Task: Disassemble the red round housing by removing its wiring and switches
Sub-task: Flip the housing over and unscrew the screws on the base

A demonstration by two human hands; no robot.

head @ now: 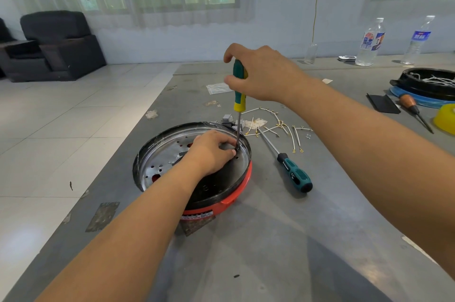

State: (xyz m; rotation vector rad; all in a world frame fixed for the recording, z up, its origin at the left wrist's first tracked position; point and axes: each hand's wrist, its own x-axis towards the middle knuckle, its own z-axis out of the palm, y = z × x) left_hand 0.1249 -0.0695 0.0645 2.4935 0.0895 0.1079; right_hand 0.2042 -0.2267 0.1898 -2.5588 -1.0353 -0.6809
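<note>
Right hand (266, 72) grips the green-yellow screwdriver (239, 87) upright; left hand (211, 151) pinches at its tip inside the red housing (236, 193); best kept vertical.

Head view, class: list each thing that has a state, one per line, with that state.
Red round housing: open, metal plate exposed.
Green-and-yellow screwdriver: upright, tip in housing.
Right hand: grips its handle.
Left hand: fingers at the tip.
Teal-and-black screwdriver: lying on table.
White wires: removed, loose on table.
Two clear plastic bottles: upright, capped.
</note>
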